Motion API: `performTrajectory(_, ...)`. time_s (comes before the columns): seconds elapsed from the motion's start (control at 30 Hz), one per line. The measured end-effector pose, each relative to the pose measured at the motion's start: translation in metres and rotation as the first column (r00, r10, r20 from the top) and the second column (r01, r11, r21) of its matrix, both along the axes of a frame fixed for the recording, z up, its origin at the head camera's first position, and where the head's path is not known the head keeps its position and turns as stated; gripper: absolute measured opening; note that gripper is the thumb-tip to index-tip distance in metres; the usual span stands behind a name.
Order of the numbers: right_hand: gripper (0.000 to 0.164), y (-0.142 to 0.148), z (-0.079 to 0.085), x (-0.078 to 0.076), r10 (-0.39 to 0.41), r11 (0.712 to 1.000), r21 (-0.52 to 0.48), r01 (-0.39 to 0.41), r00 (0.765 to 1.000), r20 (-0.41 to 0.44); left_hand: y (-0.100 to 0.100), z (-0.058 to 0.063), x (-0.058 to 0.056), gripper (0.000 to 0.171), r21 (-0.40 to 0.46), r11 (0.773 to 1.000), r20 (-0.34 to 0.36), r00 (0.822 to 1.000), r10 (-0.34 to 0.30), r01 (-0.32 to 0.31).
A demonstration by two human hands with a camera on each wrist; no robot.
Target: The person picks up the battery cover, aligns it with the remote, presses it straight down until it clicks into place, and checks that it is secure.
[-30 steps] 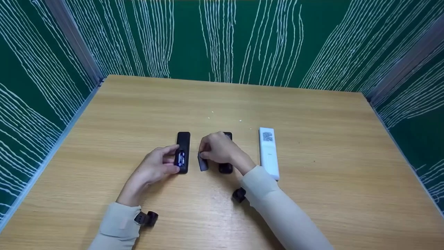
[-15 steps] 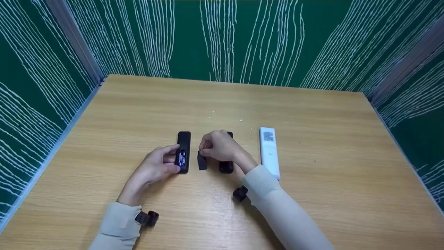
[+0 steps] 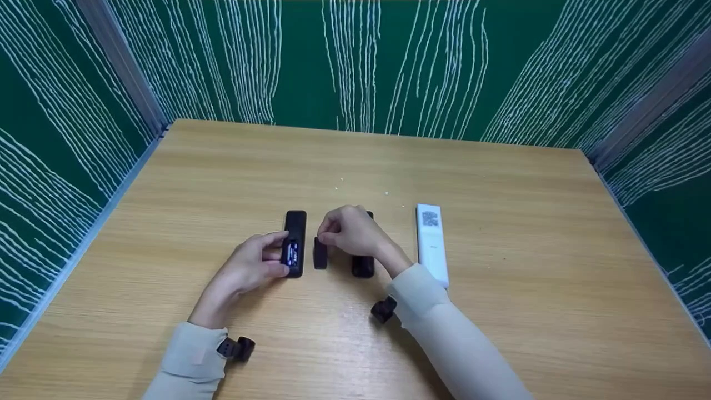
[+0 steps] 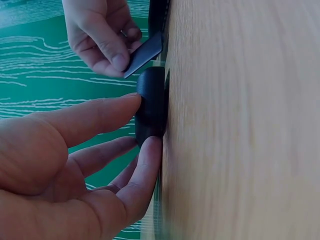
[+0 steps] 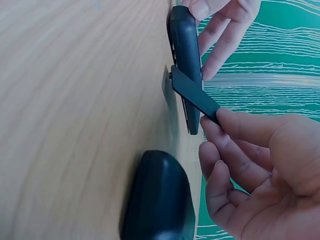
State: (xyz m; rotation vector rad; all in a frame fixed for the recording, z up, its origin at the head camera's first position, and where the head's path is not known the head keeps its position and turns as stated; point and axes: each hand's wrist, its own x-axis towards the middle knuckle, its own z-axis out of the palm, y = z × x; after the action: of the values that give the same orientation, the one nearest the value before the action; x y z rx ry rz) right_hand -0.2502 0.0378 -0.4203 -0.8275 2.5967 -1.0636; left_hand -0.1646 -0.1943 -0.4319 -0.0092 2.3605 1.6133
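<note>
On the table a black remote control (image 3: 295,223) lies back side up, its battery compartment uncovered and batteries (image 3: 292,254) showing inside. My left hand (image 3: 250,265) grips its lower part from the left, thumb near the bottom end and fingers along the side. To the right of it, my right hand (image 3: 354,231) pinches a flat black battery cover (image 3: 320,254) by its upper end. In the right wrist view this cover (image 5: 192,93) slants down toward the table, its lower end close over the surface. The other right fingers curl loosely below the pinch.
Under my right hand lies a second black remote control (image 3: 363,268), partly hidden. A white remote control (image 3: 431,241) with a printed code patch lies further right. Small white specks (image 3: 386,193) dot the table (image 3: 527,233) behind. Green walls (image 3: 300,61) stand on the far side and both flanks.
The battery cover has turned more edge-on and shifted slightly left with my right hand. My left hand and the remote control it grips stay in place.
</note>
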Motion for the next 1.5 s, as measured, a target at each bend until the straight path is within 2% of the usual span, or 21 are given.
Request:
performTrajectory(0.57,0.005,-0.015,0.011,0.003,-0.088,0.993,-0.076,0.093,0.994,0.067,-0.001,0.001,0.000,0.079,0.013,1.000,0.004,1.000,-0.011,0.011)
performTrajectory(1.13,0.005,-0.035,0.015,0.007,-0.065,0.992,-0.101,0.075,0.993,0.099,-0.002,0.001,-0.001,0.080,0.016,0.999,-0.017,0.999,-0.032,0.032)
performTrajectory(1.5,0.005,-0.042,0.009,0.009,-0.054,0.993,-0.102,0.064,0.994,0.093,-0.002,0.000,-0.001,0.080,0.020,0.999,-0.022,0.999,-0.039,0.039)
